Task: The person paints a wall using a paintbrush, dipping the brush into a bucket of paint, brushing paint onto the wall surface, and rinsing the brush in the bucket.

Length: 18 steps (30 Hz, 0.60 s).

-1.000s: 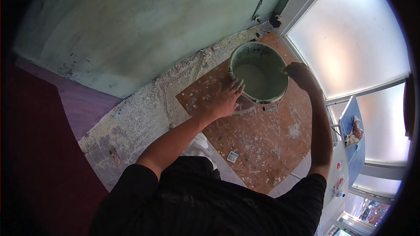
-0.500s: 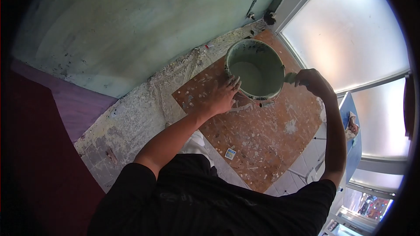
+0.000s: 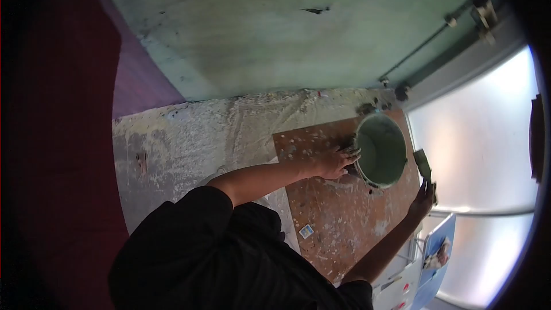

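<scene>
A bucket (image 3: 383,152) coated in greenish paint stands on a brown, paint-spattered board (image 3: 321,212), with pale green liquid inside. My left hand (image 3: 337,162) holds the near left side of its rim, fingertips over the edge. On the other side, my right hand (image 3: 423,198) grips a paint brush (image 3: 422,163) by the handle. Its wide green-coated head points up, beside the bucket's right side and apart from it. The handle is mostly hidden in my fingers.
A green painted wall (image 3: 241,40) with a chipped spot rises ahead. Frosted glass panels (image 3: 470,149) stand on the right. A blue table (image 3: 433,278) carries a crumpled cloth (image 3: 439,254). A small blue-white packet (image 3: 306,231) lies on the board. Dark red fabric (image 3: 63,155) hangs left.
The view has turned toward the wall, so the bucket appears lower and farther right. The brush has swung from pointing sideways at the bucket to pointing up. My left hand stays on the rim.
</scene>
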Tool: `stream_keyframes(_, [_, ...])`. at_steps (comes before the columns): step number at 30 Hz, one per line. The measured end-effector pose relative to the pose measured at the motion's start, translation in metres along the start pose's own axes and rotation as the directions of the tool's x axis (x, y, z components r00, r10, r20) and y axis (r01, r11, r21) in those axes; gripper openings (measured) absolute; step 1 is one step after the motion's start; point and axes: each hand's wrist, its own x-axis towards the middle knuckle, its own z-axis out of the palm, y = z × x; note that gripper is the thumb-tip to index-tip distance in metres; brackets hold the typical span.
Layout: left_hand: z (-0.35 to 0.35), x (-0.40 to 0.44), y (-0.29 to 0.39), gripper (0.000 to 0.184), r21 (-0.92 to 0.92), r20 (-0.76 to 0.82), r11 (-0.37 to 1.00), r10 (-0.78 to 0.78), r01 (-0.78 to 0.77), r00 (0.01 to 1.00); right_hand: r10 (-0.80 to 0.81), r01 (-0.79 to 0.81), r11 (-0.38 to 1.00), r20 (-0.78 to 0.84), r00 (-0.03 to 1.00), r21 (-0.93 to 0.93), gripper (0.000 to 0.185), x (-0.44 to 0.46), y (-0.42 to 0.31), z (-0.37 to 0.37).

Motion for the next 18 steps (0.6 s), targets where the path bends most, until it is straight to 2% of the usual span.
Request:
stream_keyframes(1, [-0.009, -0.006, -0.002, 0.063, -0.048, 0.074, 0.997, -0.051, 0.055, 0.996, -0.019, 0.019, 1.0, 0.017, 1.0, 0.01, 0.034, -0.005, -0.001, 0.011])
stream_keyframes(2, [-0.016, -0.016, -0.011, 0.063, -0.049, 0.059, 0.996, -0.068, 0.071, 0.996, 0.368, -0.285, 0.601, 0.058, 0.928, 0.747, 0.033, -0.01, -0.004, 0.021])
stream_keyframes(3, [-0.025, -0.031, -0.024, 0.063, -0.08, -0.062, 0.995, -0.068, 0.063, 0.996, 0.549, -0.269, -0.272, 0.378, 0.746, 0.924, 0.032, -0.013, -0.006, 0.03])
stream_keyframes(4, [-0.034, -0.047, -0.036, 0.063, -0.108, -0.182, 0.993, -0.068, 0.049, 0.981, 0.541, -0.248, -0.294, 0.374, 0.753, 0.923, 0.033, -0.02, -0.014, 0.04])
stream_keyframes(5, [-0.047, -0.065, -0.048, 0.063, -0.11, -0.196, 0.992, -0.078, 0.057, 0.978, 0.533, -0.226, -0.316, 0.37, 0.761, 0.921, 0.035, -0.028, -0.026, 0.053])
stream_keyframes(6, [-0.062, -0.087, -0.059, 0.061, -0.216, -0.19, 0.963, -0.206, 0.164, 0.96, 0.641, -0.2, -0.189, 0.275, 0.717, 0.961, 0.032, -0.038, -0.092, 0.061])
stream_keyframes(7, [-0.075, -0.107, -0.071, 0.059, -0.321, -0.171, 0.909, -0.33, 0.264, 0.928, 0.63, -0.211, -0.186, 0.282, 0.724, 0.96, 0.032, -0.039, -0.091, 0.072])
stream_keyframes(8, [-0.083, -0.127, -0.086, 0.059, -0.329, -0.182, 0.905, -0.342, 0.271, 0.922, 0.653, -0.218, -0.249, 0.33, 0.682, 0.944, 0.033, -0.043, -0.085, 0.086])
stream_keyframes(9, [-0.09, -0.148, -0.103, 0.052, -0.375, -0.317, 0.888, -0.394, 0.268, 0.863, 0.67, -0.222, -0.312, 0.38, 0.638, 0.924, 0.034, -0.044, -0.087, 0.101])
stream_keyframes(10, [-0.097, -0.167, -0.119, 0.047, -0.418, -0.44, 0.871, -0.443, 0.259, 0.781, 0.594, -0.243, -0.404, 0.454, 0.664, 0.882, 0.032, -0.053, -0.108, 0.114])
stream_keyframes(11, [-0.106, -0.186, -0.132, 0.047, -0.421, -0.447, 0.868, -0.452, 0.264, 0.772, 0.585, -0.255, -0.404, 0.462, 0.666, 0.879, 0.032, -0.061, -0.13, 0.134])
stream_keyframes(13, [-0.127, -0.221, -0.161, 0.045, -0.561, -0.428, 0.742, -0.639, 0.367, 0.639, 0.582, -0.298, -0.292, 0.416, 0.698, 0.909, 0.03, -0.08, -0.168, 0.184])
stream_keyframes(14, [-0.145, -0.237, -0.165, 0.041, -0.619, -0.381, 0.669, -0.714, 0.412, 0.587, 0.264, -0.413, -0.452, 0.561, 0.784, 0.791, 0.029, -0.096, -0.189, 0.207])
stream_keyframes(16, [-0.164, -0.267, -0.191, 0.041, -0.668, -0.359, 0.637, -0.73, 0.386, 0.582, 0.282, -0.553, -0.44, 0.694, 0.663, 0.707, 0.025, -0.123, -0.256, 0.256])
stream_keyframes(18, [-0.187, -0.296, -0.21, 0.041, -0.763, -0.278, 0.524, -0.795, 0.378, 0.539, 0.489, -0.574, -0.404, 0.699, 0.522, 0.712, 0.03, -0.152, -0.351, 0.306])
